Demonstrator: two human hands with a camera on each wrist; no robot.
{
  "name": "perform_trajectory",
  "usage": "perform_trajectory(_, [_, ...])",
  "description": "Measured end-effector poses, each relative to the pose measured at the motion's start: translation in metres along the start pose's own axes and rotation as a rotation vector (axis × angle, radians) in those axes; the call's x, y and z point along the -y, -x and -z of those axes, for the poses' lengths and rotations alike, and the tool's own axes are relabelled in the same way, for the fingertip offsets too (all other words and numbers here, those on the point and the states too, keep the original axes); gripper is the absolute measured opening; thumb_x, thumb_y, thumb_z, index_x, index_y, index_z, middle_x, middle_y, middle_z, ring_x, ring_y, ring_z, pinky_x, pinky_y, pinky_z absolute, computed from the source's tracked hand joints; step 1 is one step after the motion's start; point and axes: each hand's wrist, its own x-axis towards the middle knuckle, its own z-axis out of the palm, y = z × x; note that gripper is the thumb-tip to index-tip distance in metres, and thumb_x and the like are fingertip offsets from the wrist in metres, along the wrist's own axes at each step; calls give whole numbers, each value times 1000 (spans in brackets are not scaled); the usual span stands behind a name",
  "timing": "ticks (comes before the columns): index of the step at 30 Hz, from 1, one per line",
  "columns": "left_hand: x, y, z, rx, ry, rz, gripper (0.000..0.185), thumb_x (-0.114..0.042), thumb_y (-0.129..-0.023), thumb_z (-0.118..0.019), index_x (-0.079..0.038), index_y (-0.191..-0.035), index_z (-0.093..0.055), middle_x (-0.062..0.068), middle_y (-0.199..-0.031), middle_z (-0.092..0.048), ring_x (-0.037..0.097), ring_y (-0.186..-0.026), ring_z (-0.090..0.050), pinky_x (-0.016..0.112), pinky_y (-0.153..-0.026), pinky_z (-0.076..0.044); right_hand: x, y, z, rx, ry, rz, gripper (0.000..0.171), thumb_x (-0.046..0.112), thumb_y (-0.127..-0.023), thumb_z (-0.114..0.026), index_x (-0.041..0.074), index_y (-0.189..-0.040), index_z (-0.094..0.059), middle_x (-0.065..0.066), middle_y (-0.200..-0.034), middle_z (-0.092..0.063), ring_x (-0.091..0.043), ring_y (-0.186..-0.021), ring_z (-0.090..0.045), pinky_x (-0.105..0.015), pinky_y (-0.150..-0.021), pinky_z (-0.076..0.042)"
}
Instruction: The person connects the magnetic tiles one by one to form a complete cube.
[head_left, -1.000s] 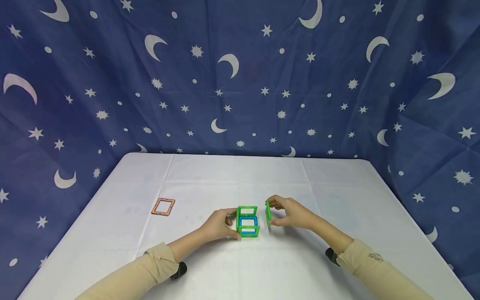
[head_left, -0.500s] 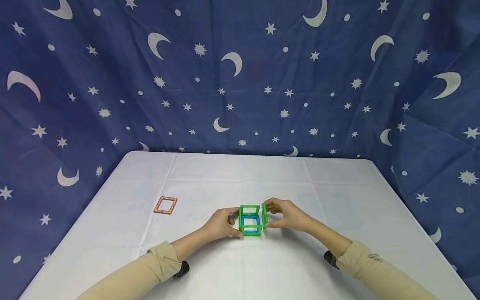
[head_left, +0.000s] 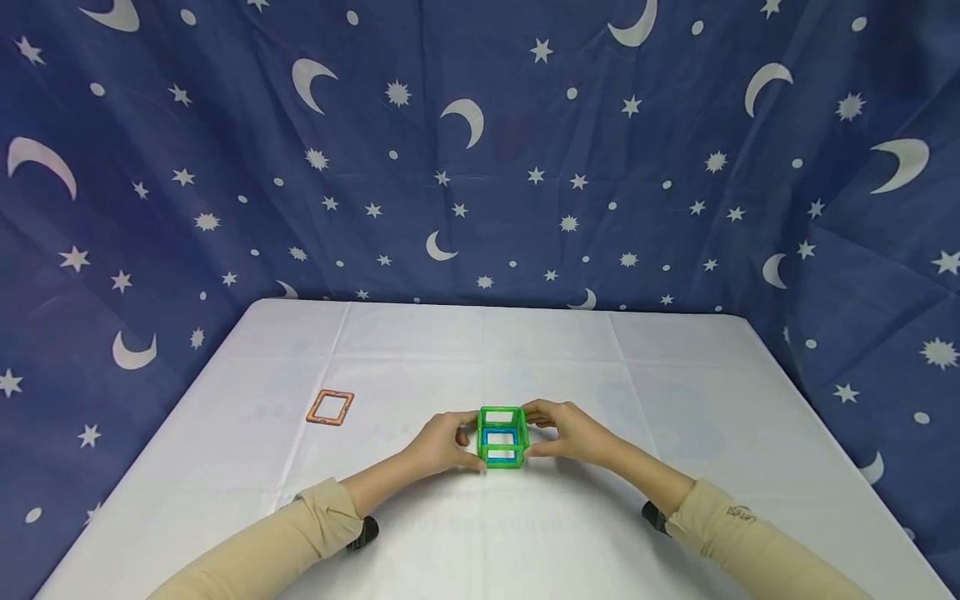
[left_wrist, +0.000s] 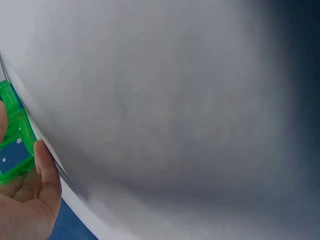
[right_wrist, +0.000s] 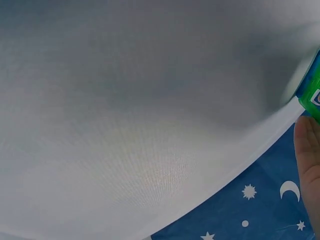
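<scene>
A small open-topped box of square magnetic tiles stands on the table, with green walls (head_left: 501,447) around a blue tile (head_left: 500,430) at its bottom. My left hand (head_left: 438,447) grips the left wall, thumb at the near corner and fingers at the far one. With my right hand (head_left: 570,431) I hold the right green tile (head_left: 523,433) upright by its near and far edges, against the box's right side. In the left wrist view the green box (left_wrist: 20,125) sits between thumb and fingers. Only a green corner (right_wrist: 310,102) shows beside my hand in the right wrist view.
An orange square magnetic tile (head_left: 313,406) lies flat on the white-covered table (head_left: 420,350), to the left of the box. A blue curtain (head_left: 510,150) with moons and stars hangs behind the table and along its sides.
My right hand has moved left with its green tile, bringing it from a gap away to the box's right side. The left hand has kept its grip on the box.
</scene>
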Motion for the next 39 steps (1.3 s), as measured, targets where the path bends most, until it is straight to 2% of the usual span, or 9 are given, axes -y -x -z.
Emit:
perform_trajectory(5, [0,0,1,23,-52,-15,82,-17,-67,-85,4,-136,-46,1,-70,-56,7,-61,-44,17,-53,-37,2,0,-1,0,27,-12,59,25,-78,-77,-1,-125,-53,-15,-123,-62,-29,-111,-61,-37,-93,-51])
perform_trajectory(11, [-1,-4,1,43,-95,-52,79,-20,-67,-85,2,-134,-49,-1,-75,-60,6,-62,-45,18,-55,-40,4,1,1,-7,55,-15,60,25,-76,-78,-2,-123,-54,-16,-121,-63,-30,-108,-63,-36,-90,-52])
perform_trajectory(18, [0,-5,1,35,-85,-31,80,-21,-67,-85,3,-134,-49,1,-79,-61,7,-65,-47,18,-56,-41,4,1,1,-5,63,-7,60,27,-76,-78,0,-123,-54,-15,-122,-62,-30,-109,-62,-37,-91,-52])
perform_trajectory(21, [0,-3,0,40,-72,-19,81,-21,-68,-85,3,-135,-47,5,-91,-66,7,-66,-47,17,-57,-41,2,2,0,3,44,-9,61,26,-76,-78,1,-125,-51,-15,-123,-62,-30,-111,-61,-38,-93,-51])
perform_trajectory(25, [-1,-1,-1,37,-52,-9,82,-19,-68,-85,4,-136,-45,11,-109,-66,7,-68,-48,17,-58,-41,-1,3,-3,53,16,-9,74,26,-76,-78,0,-135,-41,-15,-130,-58,-30,-120,-56,-42,-102,-44])
perform_trajectory(29, [-1,0,-2,24,-35,-3,83,-17,-67,-85,8,-135,-44,8,-96,-65,9,-70,-49,18,-58,-41,-5,3,-8,68,54,-18,81,29,-75,-79,-3,-137,-39,-16,-134,-55,-30,-123,-54,-43,-105,-39])
perform_trajectory(32, [0,0,-2,17,-30,11,83,-18,-67,-85,9,-135,-44,4,-90,-63,9,-70,-49,17,-58,-41,-7,2,-12,51,92,-27,77,31,-74,-79,-5,-133,-46,-16,-130,-58,-29,-118,-57,-42,-102,-43])
perform_trajectory(39, [3,-1,-2,-4,-34,11,83,-19,-66,-85,9,-134,-46,3,-80,-61,10,-69,-49,17,-58,-41,-5,-5,-13,21,132,7,70,31,-72,-80,-5,-126,-52,-15,-121,-64,-27,-109,-63,-38,-96,-49])
